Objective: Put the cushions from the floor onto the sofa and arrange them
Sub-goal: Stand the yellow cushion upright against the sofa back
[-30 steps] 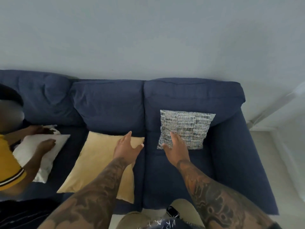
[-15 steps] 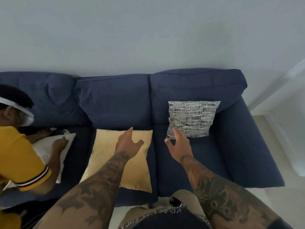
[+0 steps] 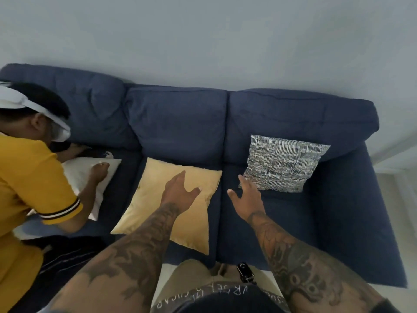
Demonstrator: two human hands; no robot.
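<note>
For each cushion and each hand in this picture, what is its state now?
yellow cushion: lying flat on the middle seat, left hand above it.
patterned cushion: upright, leaning on the backrest of the sofa.
white cushion: flat on the left seat, pressed by a second person.
left hand: open, empty.
right hand: open, empty, fingertips near the patterned cushion's corner.

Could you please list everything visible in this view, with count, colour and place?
sofa: one, dark blue, against the wall
yellow cushion: one, lying flat on the middle seat
patterned cushion: one, black and white, propped against the right backrest
white cushion: one, on the left seat
other person: one, yellow shirt, at left, hands on the white cushion
left hand: open, over the yellow cushion
right hand: open, by the patterned cushion's lower corner
</note>
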